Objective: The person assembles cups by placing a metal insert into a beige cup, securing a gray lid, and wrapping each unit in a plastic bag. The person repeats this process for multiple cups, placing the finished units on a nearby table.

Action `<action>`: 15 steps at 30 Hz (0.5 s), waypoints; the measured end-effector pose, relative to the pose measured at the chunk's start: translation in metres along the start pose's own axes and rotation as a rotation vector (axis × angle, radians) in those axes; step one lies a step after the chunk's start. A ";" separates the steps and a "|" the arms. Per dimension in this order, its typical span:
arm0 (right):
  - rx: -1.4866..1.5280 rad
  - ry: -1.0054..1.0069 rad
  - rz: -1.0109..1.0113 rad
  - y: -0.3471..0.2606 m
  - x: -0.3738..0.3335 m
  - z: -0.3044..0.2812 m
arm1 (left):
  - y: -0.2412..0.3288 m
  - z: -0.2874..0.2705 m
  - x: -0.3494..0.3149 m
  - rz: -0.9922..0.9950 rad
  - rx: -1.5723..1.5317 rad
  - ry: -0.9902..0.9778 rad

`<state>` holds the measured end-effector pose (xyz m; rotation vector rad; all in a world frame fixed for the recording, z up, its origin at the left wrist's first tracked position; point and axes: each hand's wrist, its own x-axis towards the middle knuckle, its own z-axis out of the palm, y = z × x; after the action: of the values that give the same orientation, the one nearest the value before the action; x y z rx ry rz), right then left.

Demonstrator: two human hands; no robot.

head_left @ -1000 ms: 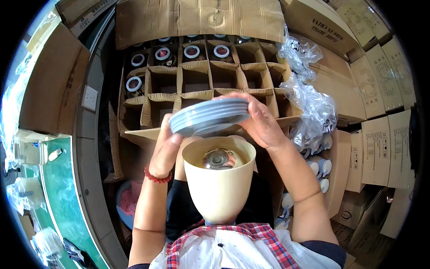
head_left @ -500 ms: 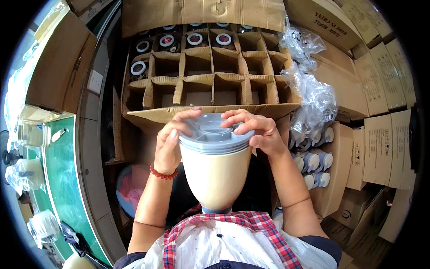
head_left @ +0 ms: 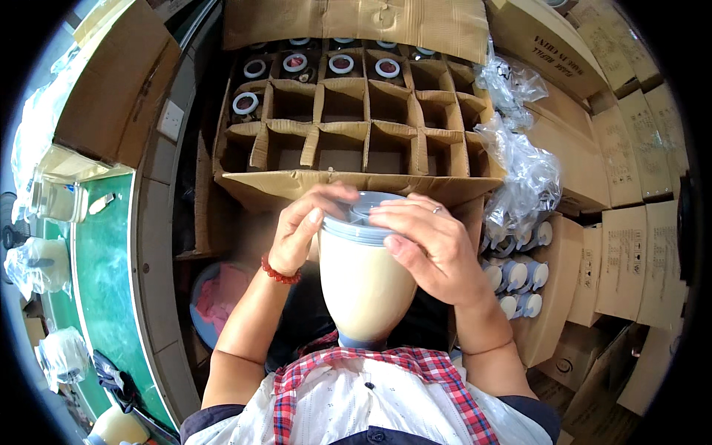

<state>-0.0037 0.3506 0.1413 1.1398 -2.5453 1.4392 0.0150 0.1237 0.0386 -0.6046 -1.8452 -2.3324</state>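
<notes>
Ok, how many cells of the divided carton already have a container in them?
9 lidded containers show: four in the back row, partly under the carton flap; four in the second row; one at the third row's left end. The flap may hide more.

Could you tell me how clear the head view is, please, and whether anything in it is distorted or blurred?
Head view: evenly lit and sharp on both hands, left hand and right hand, at the cream jar; fisheye bends the divided carton; black corners.

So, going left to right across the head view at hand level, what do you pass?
Green conveyor belt → left hand → cream jar with grey lid → right hand → box of small white-and-blue bottles → stacked cardboard cartons.
</notes>
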 end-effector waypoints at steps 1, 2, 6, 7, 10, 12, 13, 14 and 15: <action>0.026 0.041 0.004 0.003 -0.001 0.007 | 0.005 -0.003 0.002 -0.010 0.018 -0.034; 0.065 0.036 -0.005 0.007 -0.003 0.007 | 0.009 -0.003 0.004 -0.020 0.036 -0.066; 0.365 0.046 -0.075 0.040 -0.013 0.009 | 0.027 0.014 -0.007 -0.049 0.121 0.014; 0.478 0.071 -0.127 0.056 -0.017 0.011 | 0.037 0.019 -0.006 -0.053 0.236 -0.002; 0.694 0.077 -0.185 0.083 -0.025 0.018 | 0.064 0.041 -0.003 0.022 0.586 -0.058; 0.684 0.030 -0.159 0.085 -0.028 0.014 | 0.064 0.043 -0.006 0.020 0.532 -0.026; 0.658 0.024 -0.134 0.073 -0.022 0.012 | 0.056 0.036 -0.009 0.014 0.488 -0.005; 0.558 0.012 -0.100 0.056 -0.020 0.009 | 0.046 0.030 -0.013 0.009 0.443 0.014; 0.404 0.030 -0.091 0.037 -0.015 0.009 | 0.036 0.025 -0.017 0.018 0.287 0.077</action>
<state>-0.0118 0.3644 0.1032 1.2415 -2.2071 1.9860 0.0484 0.1353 0.0699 -0.4845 -2.0745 -1.9953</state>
